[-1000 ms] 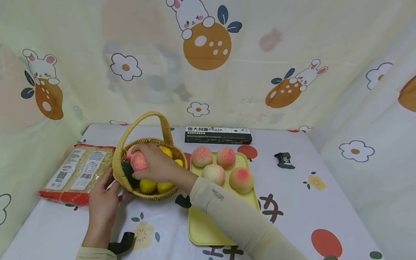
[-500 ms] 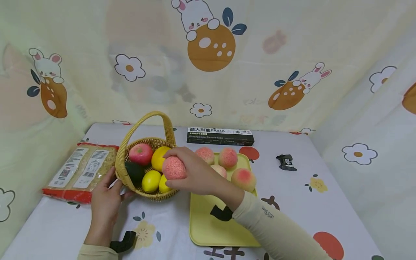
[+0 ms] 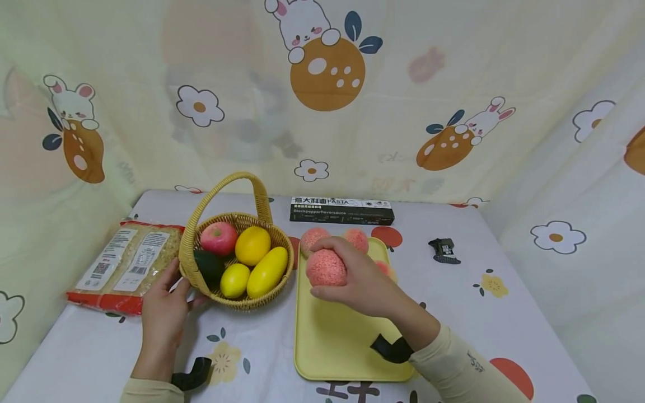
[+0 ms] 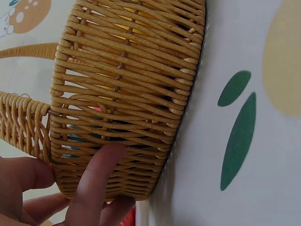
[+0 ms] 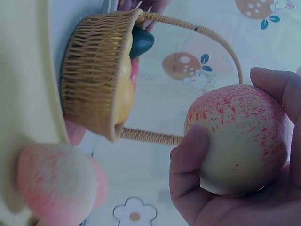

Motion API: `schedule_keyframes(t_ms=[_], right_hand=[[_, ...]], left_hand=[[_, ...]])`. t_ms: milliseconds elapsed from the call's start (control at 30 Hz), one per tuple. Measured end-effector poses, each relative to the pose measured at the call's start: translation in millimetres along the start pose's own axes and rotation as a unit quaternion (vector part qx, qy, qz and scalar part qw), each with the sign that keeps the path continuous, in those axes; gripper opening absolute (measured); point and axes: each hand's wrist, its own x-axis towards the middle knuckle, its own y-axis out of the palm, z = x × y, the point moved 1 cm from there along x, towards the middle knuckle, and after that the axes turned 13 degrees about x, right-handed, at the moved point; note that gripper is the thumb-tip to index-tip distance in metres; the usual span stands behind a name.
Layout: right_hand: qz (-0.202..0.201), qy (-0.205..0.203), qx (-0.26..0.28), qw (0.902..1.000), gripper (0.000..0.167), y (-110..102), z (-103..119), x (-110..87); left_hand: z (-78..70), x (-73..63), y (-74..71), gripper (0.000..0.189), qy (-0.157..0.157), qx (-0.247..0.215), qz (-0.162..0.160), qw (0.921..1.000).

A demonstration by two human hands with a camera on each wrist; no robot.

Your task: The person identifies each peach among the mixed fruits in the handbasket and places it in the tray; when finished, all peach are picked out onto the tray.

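Observation:
My right hand point(image 3: 360, 277) grips a pink speckled peach point(image 3: 326, 268) above the yellow tray point(image 3: 347, 347). The right wrist view shows fingers and thumb curled round this peach point(image 5: 240, 136). Behind the hand, more peaches point(image 3: 314, 239) lie on the tray, partly hidden. To the left stands a wicker basket point(image 3: 242, 304) with a tall handle, holding a red apple point(image 3: 219, 239), yellow fruits point(image 3: 267, 272) and a dark green avocado-like fruit point(image 3: 209, 267). My left hand point(image 3: 165, 310) holds the basket's left side; in the left wrist view one digit lies against the woven wall point(image 4: 127, 94).
A bag of grain-like food point(image 3: 128, 266) lies left of the basket. A black pasta box point(image 3: 341, 211) sits at the back. Off to the right is a small black packet point(image 3: 444, 251). A patterned cloth point(image 3: 242, 140) hangs behind the table.
With the peach in its grip, my right hand has come out of the basket and moved right, over the tray. My left hand stays at the basket.

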Motion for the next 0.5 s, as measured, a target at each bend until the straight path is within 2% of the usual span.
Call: schedule_keyframes(t_ms=[167, 300, 500], right_hand=[[-0.019, 0.027, -0.017, 0.9993, 0.062, -9, -11, -15.5], [-0.031, 0.021, -0.025, 0.9990, 0.061, -14, -20, -25.0], [-0.030, 0.014, -0.008, 0.9994, 0.059, -16, -29, -33.4]], left_hand=[[-0.8, -1.1, 0.2, 0.059, 0.000, 0.002, -0.001, 1.0000], [-1.3, -2.0, 0.2, 0.059, -0.001, 0.001, 0.001, 1.0000], [-1.5, -1.8, -0.3, 0.059, -0.001, 0.001, 0.001, 1.0000]])
